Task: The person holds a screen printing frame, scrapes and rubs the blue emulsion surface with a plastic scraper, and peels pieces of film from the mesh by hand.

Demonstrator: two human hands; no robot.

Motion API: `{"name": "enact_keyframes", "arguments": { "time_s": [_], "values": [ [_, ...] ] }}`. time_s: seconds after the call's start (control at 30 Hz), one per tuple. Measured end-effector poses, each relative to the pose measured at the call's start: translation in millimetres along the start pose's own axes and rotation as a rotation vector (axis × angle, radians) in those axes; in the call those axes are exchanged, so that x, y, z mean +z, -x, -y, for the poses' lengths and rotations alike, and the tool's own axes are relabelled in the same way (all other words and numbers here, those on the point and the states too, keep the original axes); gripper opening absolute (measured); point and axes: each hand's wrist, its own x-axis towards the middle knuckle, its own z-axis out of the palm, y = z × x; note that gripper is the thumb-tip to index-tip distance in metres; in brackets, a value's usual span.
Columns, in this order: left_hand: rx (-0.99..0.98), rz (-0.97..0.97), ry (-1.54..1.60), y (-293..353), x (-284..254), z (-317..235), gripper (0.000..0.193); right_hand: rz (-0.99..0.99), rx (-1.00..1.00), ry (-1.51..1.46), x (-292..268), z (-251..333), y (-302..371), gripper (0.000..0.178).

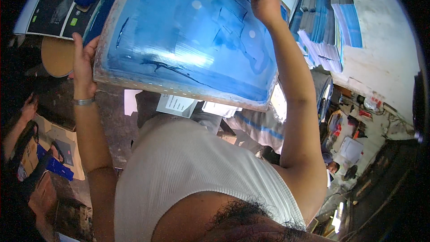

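A large framed screen with a blue, glossy sheet (165, 22) is tilted up in front of me, its pale frame edge nearest my chest. Dark wet-looking streaks and smears run over the blue surface. My left hand (83, 65) grips the screen's left edge, thumb pointing up and fingers partly behind the frame. My right hand (264, 4) lies on the upper right of the blue surface, fingers stretched toward the left. Nothing shows in the right hand, though its fingertips are partly hidden. A metal band (83, 101) circles my left wrist.
Tall stacks of blue and white sheets (320, 27) stand by the wall at the right. Printed papers (177, 104) lie beneath the screen's near edge. Black panels (53, 6) are at the far left. Another person's hand (29, 107) shows near cardboard boxes (62, 139) at left.
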Motion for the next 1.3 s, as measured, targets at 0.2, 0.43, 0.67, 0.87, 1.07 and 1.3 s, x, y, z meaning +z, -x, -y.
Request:
{"name": "enact_keyframes", "arguments": {
  "time_s": [0.2,0.43,0.67,0.87,1.07,1.3],
  "values": [
    [0.019,0.042,0.02,-3.1,-9.6,0.3,0.089,0.058,0.014,-0.078,-4.4,29.1,7.9,0.036],
    [0.016,0.087,0.032,-5.9,3.5,-0.3,0.094,0.013,0.033,-0.062,-9.6,28.5,10.4,0.036],
    [0.016,0.055,-0.014,-11.2,9.9,-1.5,0.095,0.006,-0.031,-0.083,0.0,24.8,-10.0,0.034],
    [0.022,0.052,-0.038,-12.0,9.7,-2.1,0.097,0.071,-0.159,-0.125,-8.6,35.9,2.0,0.032],
    [0.009,0.055,-0.009,-13.0,3.9,1.2,0.098,0.189,-0.188,-0.172,-20.0,38.9,25.6,0.032],
    [-0.014,0.046,0.013,-3.5,-6.9,7.4,0.097,0.272,-0.252,-0.242,-34.7,40.2,46.6,0.031]
  ]
}}
